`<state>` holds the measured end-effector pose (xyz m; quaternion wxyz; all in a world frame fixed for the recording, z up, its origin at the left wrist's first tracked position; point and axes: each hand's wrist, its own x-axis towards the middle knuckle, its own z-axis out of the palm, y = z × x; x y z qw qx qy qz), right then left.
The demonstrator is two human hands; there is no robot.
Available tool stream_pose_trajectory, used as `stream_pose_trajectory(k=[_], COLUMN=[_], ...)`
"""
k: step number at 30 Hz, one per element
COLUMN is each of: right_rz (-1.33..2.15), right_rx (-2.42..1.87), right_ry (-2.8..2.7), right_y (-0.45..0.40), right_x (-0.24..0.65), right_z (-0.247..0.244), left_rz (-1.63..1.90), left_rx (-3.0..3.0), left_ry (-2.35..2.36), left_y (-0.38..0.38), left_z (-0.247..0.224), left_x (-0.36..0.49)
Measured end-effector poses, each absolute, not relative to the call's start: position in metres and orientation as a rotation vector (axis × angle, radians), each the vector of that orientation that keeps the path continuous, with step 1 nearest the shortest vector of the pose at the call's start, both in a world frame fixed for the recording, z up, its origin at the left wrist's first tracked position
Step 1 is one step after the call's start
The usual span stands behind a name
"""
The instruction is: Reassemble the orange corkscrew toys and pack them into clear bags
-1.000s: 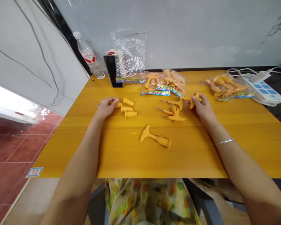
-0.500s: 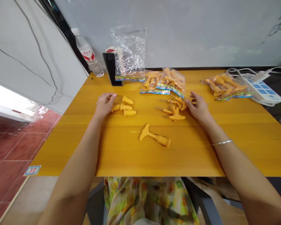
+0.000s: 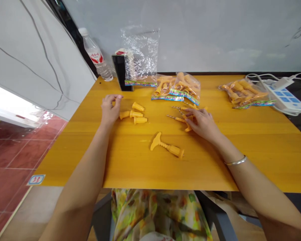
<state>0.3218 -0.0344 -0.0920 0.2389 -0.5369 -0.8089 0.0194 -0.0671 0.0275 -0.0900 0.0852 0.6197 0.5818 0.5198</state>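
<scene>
Over a group of yellow-orange corkscrews (image 3: 180, 119) with metal spiral tips, my right hand (image 3: 202, 122) reaches down, partly hiding their T-shaped handles. Its thumb and fingers are apart and touch the handles; no corkscrew is lifted. My left hand (image 3: 110, 108) rests on the table with loosely bent fingers and nothing in it. Just to its right lie several ribbed yellow sleeves (image 3: 140, 120). Nearer the front edge, between my arms, lies one corkscrew with a sleeve over its spiral (image 3: 167, 145), its handle pointing left.
At the back stand a water bottle (image 3: 96, 57), a phone (image 3: 120, 73) and a clear plastic bag (image 3: 142, 53). Bags of orange parts (image 3: 187, 87) lie behind the corkscrews. Another filled bag (image 3: 243, 92) is at the right, beside a power strip (image 3: 287, 98) with cables.
My right hand has moved left from beside the corkscrews onto their handles. My left hand has shifted slightly away from the sleeves. The view has moved a little.
</scene>
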Motion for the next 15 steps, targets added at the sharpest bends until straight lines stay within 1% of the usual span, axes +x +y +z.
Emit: stream_pose_trajectory(k=[3, 4, 5, 6, 9, 10, 12, 13, 15], right_rz=[0.080, 0.083, 0.085, 0.085, 0.065, 0.051, 0.028, 0.027, 0.047], right_rx=[-1.451, -1.446, -1.437, -1.421, -1.355, -1.334, -1.294, -1.271, -1.218], right_ry=[-2.192, -2.174, -2.151, -2.125, -2.040, -2.010, -1.951, -1.919, -1.845], right_y=[-0.033, -0.033, -0.033, -0.033, -0.032, -0.032, -0.032, -0.033, -0.035], right_x=[0.323, 0.323, 0.323, 0.323, 0.324, 0.324, 0.326, 0.326, 0.325], right_z=[-0.091, -0.090, -0.089, -0.088, -0.085, -0.083, -0.080, -0.078, -0.074], left_rz=[1.656, 1.630, 1.544, 1.384, 0.718, 0.556, 0.381, 0.351, 0.448], left_rx=[1.938, 1.993, 2.074, 2.189, 2.541, 2.615, 2.714, 2.738, 2.697], left_ry=[1.585, 1.481, 1.357, 1.209, 0.704, 0.624, 0.505, 0.478, 0.455], left_y=[0.011, 0.002, -0.007, -0.016, -0.045, -0.053, -0.063, -0.066, -0.068], left_z=[-0.068, -0.062, -0.058, -0.056, -0.063, -0.067, -0.074, -0.076, -0.074], left_x=[-0.044, -0.032, -0.018, -0.004, 0.039, 0.050, 0.065, 0.069, 0.069])
